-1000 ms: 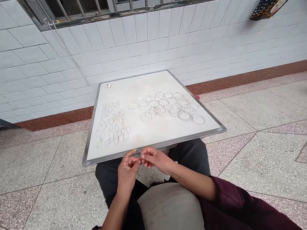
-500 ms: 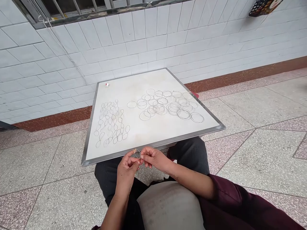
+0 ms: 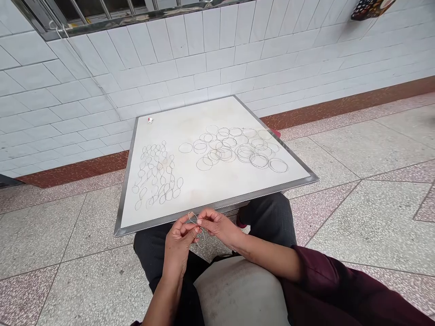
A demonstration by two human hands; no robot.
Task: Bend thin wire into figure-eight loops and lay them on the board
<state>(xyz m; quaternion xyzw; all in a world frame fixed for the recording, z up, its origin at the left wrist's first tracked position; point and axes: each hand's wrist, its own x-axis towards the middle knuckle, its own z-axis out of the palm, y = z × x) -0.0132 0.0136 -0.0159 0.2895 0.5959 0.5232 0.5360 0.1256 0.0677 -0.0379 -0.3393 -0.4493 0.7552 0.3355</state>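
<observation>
My left hand pinches a thin wire loop at the table's front edge, over my lap. On the other side, my right hand has its thumb and finger closed on the same wire, the fingertips close to the left ones. The wire is crossed between the fingers, with one small loop above and another hanging below. On the white table, twisted figure-eight wires lie in rows at the left. Several round wire rings overlap at the centre and right.
A small red and white object sits at the table's far left corner. A metal rim edges the table. Behind it stand a white tiled wall and a barred window. My knees are under the table's front edge.
The lower loop of the wire now shows more clearly below my fingers. Both hands have stayed in nearly the same place, and the view has shifted slightly.
</observation>
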